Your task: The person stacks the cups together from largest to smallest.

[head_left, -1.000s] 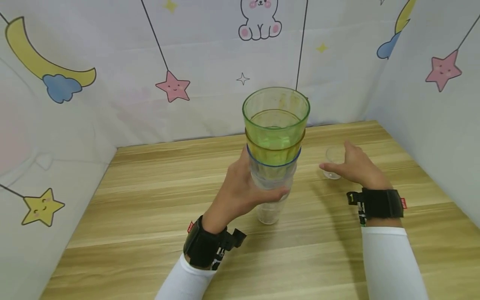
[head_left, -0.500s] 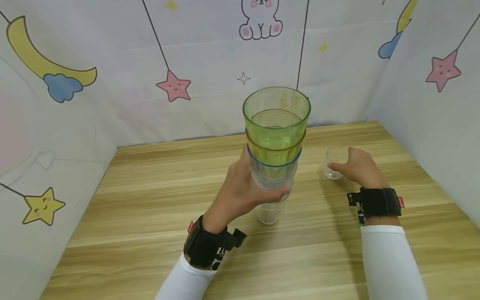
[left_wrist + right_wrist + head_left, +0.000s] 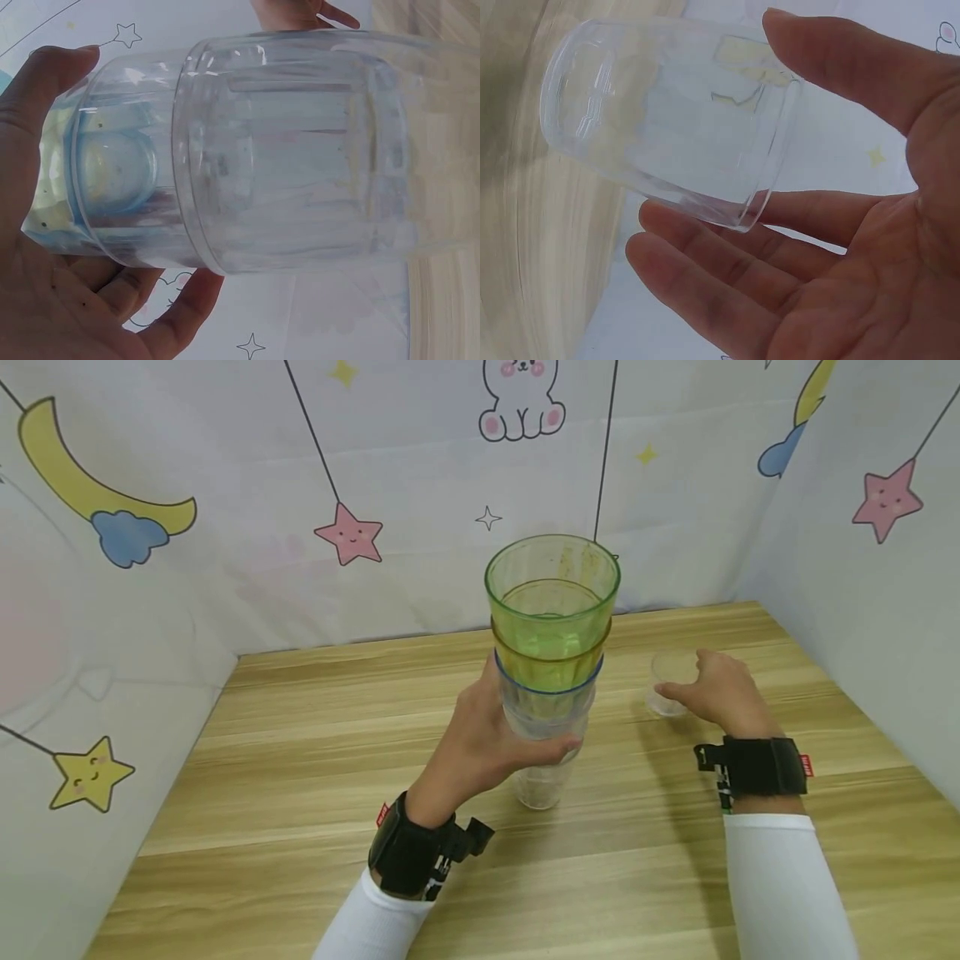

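My left hand (image 3: 476,731) grips a tall stack of nested see-through cups (image 3: 546,710) about its middle, thumb across the near side. On top is a green cup (image 3: 551,631), then an amber-rimmed one, then a blue-rimmed one; clear cups lie below. The left wrist view shows the clear lower cups (image 3: 292,157) sideways, close to the camera. To the right, a small clear cup (image 3: 667,681) stands upright, its base close to the tabletop. My right hand (image 3: 720,693) holds it near the rim, thumb on one side (image 3: 697,127) and fingers on the other.
The wood-grain table (image 3: 315,760) extends around both hands. White cloth walls (image 3: 420,577) with printed stars, moons and a bear border it at the back and on both sides. Black straps with small cameras (image 3: 765,767) sit on both wrists.
My right hand, spread wide around the small clear cup a second ago, has brought thumb and fingers in against it. The left hand and the stack have stayed in place.
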{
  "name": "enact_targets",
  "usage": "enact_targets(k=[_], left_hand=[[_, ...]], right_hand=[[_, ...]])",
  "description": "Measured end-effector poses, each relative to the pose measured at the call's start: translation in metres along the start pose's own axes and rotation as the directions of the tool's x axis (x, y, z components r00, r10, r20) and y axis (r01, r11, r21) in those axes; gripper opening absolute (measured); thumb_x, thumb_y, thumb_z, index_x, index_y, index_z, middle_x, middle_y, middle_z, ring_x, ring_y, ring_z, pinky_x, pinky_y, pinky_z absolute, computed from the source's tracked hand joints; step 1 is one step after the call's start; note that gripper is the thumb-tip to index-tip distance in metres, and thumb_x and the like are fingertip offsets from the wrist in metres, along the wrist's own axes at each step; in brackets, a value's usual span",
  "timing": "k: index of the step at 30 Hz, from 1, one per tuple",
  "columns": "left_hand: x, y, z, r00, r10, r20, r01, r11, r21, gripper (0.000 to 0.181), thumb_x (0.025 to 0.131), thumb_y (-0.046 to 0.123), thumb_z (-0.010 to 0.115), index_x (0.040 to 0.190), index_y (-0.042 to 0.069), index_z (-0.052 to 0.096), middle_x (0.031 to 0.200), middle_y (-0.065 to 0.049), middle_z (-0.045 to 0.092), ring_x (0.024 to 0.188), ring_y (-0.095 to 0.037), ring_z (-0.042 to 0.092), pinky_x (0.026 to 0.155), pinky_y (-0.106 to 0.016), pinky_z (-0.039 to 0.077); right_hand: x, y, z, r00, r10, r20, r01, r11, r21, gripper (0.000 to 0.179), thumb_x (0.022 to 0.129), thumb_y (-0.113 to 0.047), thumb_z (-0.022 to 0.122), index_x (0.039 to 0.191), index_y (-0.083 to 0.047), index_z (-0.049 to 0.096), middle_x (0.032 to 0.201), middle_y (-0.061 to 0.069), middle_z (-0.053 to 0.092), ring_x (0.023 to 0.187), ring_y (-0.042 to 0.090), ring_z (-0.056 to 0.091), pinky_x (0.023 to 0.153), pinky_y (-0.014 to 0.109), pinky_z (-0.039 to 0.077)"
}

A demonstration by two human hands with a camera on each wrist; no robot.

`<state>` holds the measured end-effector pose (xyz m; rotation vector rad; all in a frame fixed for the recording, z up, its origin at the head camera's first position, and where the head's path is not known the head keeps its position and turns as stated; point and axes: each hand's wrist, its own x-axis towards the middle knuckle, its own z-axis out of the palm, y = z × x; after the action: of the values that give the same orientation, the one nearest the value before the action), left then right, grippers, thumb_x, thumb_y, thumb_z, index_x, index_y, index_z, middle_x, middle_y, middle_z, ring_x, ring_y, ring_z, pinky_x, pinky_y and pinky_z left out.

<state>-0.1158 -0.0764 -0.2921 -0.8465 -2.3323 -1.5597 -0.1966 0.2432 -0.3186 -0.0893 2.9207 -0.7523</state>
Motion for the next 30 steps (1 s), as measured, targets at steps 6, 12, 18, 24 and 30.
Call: enact_targets(k=[6, 12, 18, 24, 30], left_hand=[[0.000, 0.000, 0.000, 1.000, 0.006, 0.004, -0.006, 1.000, -0.018, 0.092, 0.069, 0.026, 0.095, 0.142, 0.022, 0.039, 0.124, 0.008, 0.063, 0.110, -0.011, 0.062, 0.094, -0.035, 0.052], [0.000, 0.000, 0.000, 1.000, 0.009, 0.004, -0.009, 1.000, -0.011, 0.093, 0.069, 0.028, 0.095, 0.143, 0.022, 0.039, 0.124, 0.008, 0.063, 0.110, -0.010, 0.062, 0.094, -0.035, 0.051], [0.000, 0.000, 0.000, 1.000, 0.009, 0.010, -0.009, 1.000, -0.012, 0.093, 0.070, 0.028, 0.095, 0.143, 0.023, 0.038, 0.125, 0.008, 0.062, 0.111, -0.010, 0.062, 0.094, -0.035, 0.051], [0.000, 0.000, 0.000, 1.000, -0.002, 0.010, 0.002, 1.000, -0.012, 0.093, 0.069, 0.027, 0.095, 0.143, 0.023, 0.038, 0.125, 0.008, 0.062, 0.111, -0.010, 0.062, 0.094, -0.035, 0.051], [0.001, 0.000, 0.001, 1.000, 0.000, 0.011, 0.000, 1.000, -0.002, 0.092, 0.070, 0.026, 0.094, 0.143, 0.021, 0.038, 0.125, 0.007, 0.062, 0.111, -0.011, 0.062, 0.093, -0.035, 0.052]], right_hand=[[-0.003, -0.007, -0.001, 1.000, -0.022, -0.020, 0.022, 0.999, 0.045, 0.090, 0.092, -0.042, 0.072, 0.143, 0.022, 0.034, 0.142, 0.044, 0.039, 0.128, 0.059, 0.038, 0.100, 0.067, 0.038], [-0.007, -0.014, -0.002, 0.998, -0.037, -0.054, 0.042, 0.993, 0.107, 0.103, 0.088, -0.045, 0.075, 0.150, 0.019, 0.023, 0.144, 0.041, 0.039, 0.130, 0.057, 0.037, 0.100, 0.068, 0.037], [-0.011, -0.023, -0.002, 0.991, -0.068, -0.113, 0.081, 0.990, 0.117, 0.093, 0.086, -0.045, 0.077, 0.143, 0.017, 0.040, 0.141, 0.038, 0.044, 0.128, 0.055, 0.041, 0.097, 0.067, 0.040], [-0.015, -0.030, -0.003, 0.987, -0.087, -0.138, 0.107, 0.983, 0.146, 0.093, 0.084, -0.051, 0.078, 0.143, 0.013, 0.044, 0.143, 0.033, 0.046, 0.125, 0.051, 0.045, 0.095, 0.066, 0.042], [-0.019, -0.039, -0.006, 0.977, -0.096, -0.190, 0.125, 0.981, 0.147, 0.091, 0.083, -0.055, 0.077, 0.143, 0.007, 0.047, 0.136, 0.027, 0.053, 0.120, 0.047, 0.050, 0.092, 0.063, 0.044]])
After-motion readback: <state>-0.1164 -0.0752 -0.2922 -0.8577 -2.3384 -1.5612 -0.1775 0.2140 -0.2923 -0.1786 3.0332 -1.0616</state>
